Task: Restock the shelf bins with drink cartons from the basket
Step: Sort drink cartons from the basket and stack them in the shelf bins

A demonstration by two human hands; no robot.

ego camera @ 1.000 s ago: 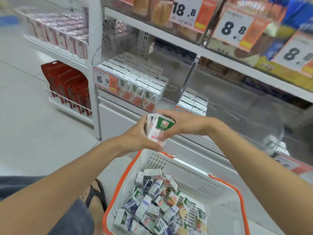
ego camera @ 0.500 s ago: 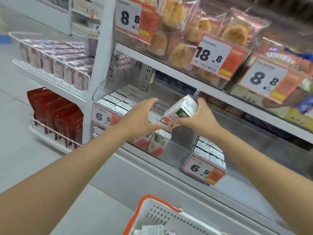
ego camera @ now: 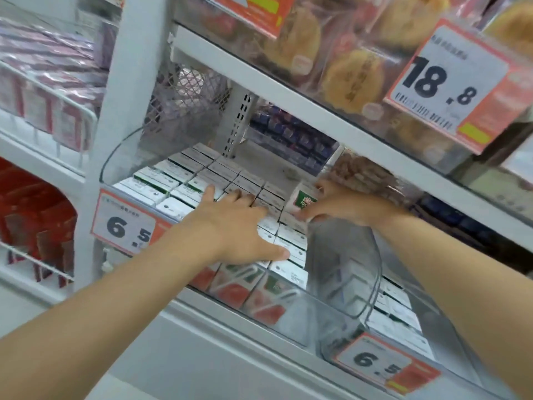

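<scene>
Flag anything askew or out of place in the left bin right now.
Only the carton held by the right hand at the back right of the clear bin: it sits tilted, above the neat rows. The left hand lies flat on them. No damage visible.

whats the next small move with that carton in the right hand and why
Probably lower the carton into the back right corner of the left bin and let go. The right hand holds it at the end of the packed rows, next to the divider, and the left hand lies flat on the neighbouring cartons, seemingly steadying them.
</scene>
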